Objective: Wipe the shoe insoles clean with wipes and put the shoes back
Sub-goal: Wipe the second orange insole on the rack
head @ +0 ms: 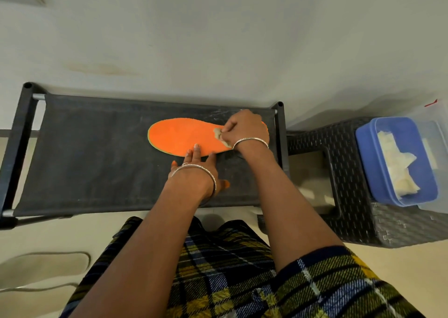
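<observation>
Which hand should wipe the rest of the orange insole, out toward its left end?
Right. The right hand pinches the wipe against the insole, so it can probably just sweep left. The left hand lies flat, pinning the insole's near edge.

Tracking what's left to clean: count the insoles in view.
1. The orange insole lies on the black rack shelf; the left hand presses its near edge, the right hand holds a wipe against it. Others may be out of view.

Right hand [244,129] rubs wipe [219,137] on orange insole [180,138]; left hand [197,169] steadies it.
</observation>
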A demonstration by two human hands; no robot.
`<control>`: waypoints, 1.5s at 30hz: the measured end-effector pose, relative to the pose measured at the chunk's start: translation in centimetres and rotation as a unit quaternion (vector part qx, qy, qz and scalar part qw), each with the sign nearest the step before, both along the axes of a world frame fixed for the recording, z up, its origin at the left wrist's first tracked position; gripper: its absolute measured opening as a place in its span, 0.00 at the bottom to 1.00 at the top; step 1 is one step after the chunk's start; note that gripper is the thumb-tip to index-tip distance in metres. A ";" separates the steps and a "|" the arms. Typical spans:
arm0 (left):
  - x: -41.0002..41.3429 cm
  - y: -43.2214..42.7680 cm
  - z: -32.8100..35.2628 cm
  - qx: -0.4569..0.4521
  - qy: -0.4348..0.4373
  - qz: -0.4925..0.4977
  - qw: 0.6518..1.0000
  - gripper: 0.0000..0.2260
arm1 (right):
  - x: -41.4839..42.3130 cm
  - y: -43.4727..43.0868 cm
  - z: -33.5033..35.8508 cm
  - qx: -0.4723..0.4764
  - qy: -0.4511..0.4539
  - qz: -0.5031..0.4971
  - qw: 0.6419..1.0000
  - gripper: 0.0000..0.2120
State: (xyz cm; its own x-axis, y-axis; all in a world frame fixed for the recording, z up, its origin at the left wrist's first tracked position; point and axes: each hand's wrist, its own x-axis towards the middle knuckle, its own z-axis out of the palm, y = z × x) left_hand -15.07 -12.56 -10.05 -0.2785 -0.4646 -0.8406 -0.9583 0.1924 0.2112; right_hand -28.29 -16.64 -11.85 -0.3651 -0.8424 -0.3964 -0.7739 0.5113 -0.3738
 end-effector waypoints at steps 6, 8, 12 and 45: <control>0.0 0.0 0.1 0.000 -0.003 -0.004 1.000 0.39 | -0.7 0.1 -0.1 -0.016 0.082 -0.040 0.996 0.09; -0.1 0.0 0.0 -0.001 -0.005 -0.004 1.000 0.39 | 0.1 0.1 0.0 -0.020 0.003 -0.008 1.000 0.05; -0.2 0.0 0.1 -0.002 -0.003 -0.003 1.000 0.39 | 0.4 -0.1 0.0 0.003 -0.025 -0.030 0.999 0.04; -0.4 -0.1 -0.3 -0.001 -0.010 -0.001 1.000 0.40 | 1.0 -0.1 -0.3 -0.055 0.004 0.008 0.998 0.04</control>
